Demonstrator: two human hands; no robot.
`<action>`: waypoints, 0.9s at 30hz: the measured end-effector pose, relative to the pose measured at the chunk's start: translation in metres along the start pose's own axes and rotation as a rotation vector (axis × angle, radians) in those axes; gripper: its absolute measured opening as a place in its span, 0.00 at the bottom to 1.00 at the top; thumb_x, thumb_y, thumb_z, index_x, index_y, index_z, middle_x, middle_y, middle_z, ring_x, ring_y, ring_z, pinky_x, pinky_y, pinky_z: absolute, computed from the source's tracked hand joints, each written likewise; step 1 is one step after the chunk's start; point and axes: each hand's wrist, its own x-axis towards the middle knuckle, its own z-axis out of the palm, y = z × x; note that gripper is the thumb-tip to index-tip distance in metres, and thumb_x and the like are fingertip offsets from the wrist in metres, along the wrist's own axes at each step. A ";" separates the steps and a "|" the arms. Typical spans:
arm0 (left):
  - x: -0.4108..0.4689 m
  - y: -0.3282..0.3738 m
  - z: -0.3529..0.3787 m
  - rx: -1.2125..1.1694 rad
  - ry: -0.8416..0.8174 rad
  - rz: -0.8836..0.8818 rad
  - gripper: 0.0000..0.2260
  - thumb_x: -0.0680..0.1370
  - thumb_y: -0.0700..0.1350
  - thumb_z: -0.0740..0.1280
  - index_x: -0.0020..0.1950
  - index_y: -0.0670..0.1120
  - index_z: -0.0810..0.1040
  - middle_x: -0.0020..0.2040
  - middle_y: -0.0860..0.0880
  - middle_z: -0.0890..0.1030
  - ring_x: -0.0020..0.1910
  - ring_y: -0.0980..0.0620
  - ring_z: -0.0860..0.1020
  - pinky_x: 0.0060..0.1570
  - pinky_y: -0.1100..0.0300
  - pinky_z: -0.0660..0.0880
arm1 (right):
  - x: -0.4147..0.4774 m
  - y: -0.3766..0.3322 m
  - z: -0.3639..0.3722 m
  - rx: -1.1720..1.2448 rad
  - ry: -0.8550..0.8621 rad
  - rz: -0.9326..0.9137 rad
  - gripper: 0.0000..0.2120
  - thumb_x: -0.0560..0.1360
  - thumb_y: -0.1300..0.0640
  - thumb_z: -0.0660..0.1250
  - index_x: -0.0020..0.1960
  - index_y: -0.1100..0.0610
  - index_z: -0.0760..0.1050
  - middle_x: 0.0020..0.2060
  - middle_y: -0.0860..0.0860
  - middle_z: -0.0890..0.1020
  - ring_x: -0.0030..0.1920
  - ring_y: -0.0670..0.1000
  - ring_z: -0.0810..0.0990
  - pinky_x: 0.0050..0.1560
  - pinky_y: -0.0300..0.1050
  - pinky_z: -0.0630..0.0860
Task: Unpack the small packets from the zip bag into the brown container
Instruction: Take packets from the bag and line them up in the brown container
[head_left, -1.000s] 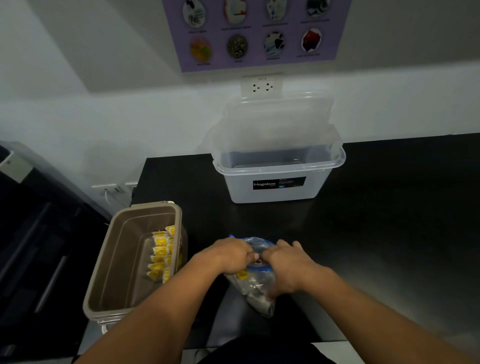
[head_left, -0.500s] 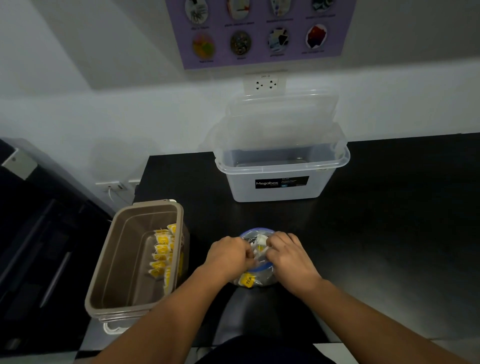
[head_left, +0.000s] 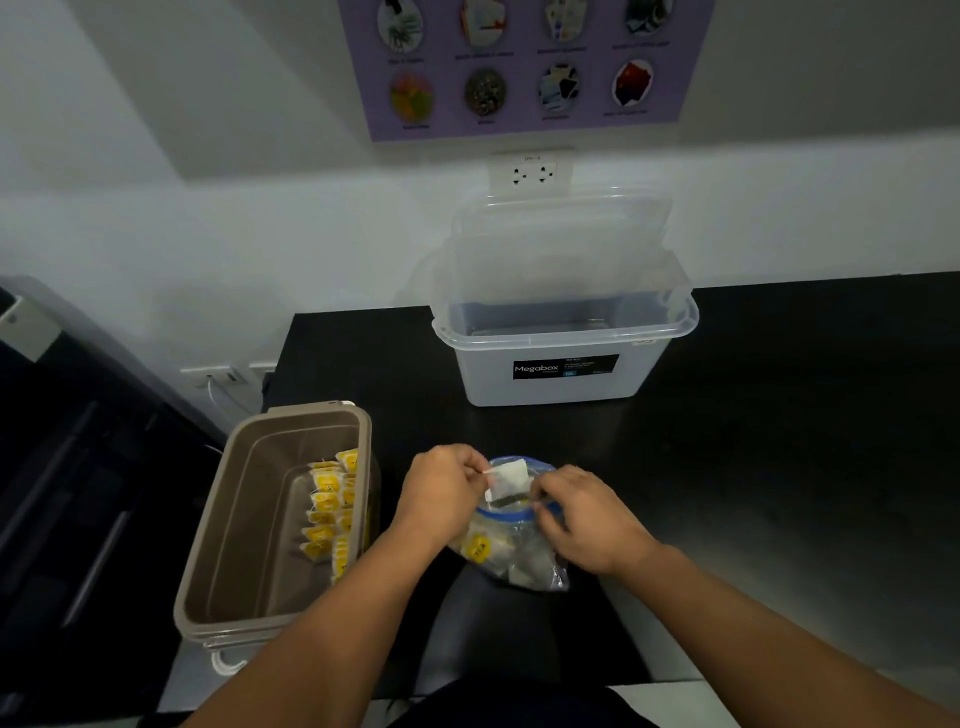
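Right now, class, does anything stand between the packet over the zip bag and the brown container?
Nothing visible does. The left hand pinches the packet above the zip bag; only bare black counter lies between it and the open brown container, whose right rim it must clear.

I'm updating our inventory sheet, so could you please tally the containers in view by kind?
Brown open-top plastic container: 1
Clear plastic storage box with raised lid: 1
Clear blue-rimmed zip bag: 1
Total: 3
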 end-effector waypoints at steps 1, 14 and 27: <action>-0.001 0.001 -0.002 0.008 0.022 0.013 0.03 0.78 0.46 0.73 0.49 0.54 0.83 0.40 0.56 0.84 0.42 0.61 0.82 0.49 0.60 0.81 | 0.003 -0.003 -0.001 0.019 -0.013 0.037 0.03 0.80 0.48 0.61 0.47 0.42 0.72 0.46 0.44 0.77 0.49 0.45 0.76 0.52 0.44 0.75; -0.001 -0.002 -0.029 -0.085 -0.005 0.053 0.11 0.78 0.39 0.70 0.55 0.54 0.85 0.45 0.58 0.83 0.44 0.64 0.80 0.41 0.77 0.71 | 0.039 -0.019 -0.011 -0.123 -0.335 0.261 0.14 0.78 0.52 0.71 0.63 0.48 0.77 0.57 0.50 0.79 0.53 0.50 0.80 0.56 0.48 0.80; -0.021 0.003 -0.106 -0.185 0.043 0.255 0.02 0.75 0.45 0.77 0.46 0.51 0.86 0.41 0.52 0.83 0.32 0.62 0.73 0.35 0.66 0.71 | 0.045 -0.037 -0.021 0.428 0.096 0.274 0.05 0.80 0.58 0.69 0.46 0.51 0.77 0.47 0.46 0.83 0.49 0.48 0.82 0.50 0.42 0.80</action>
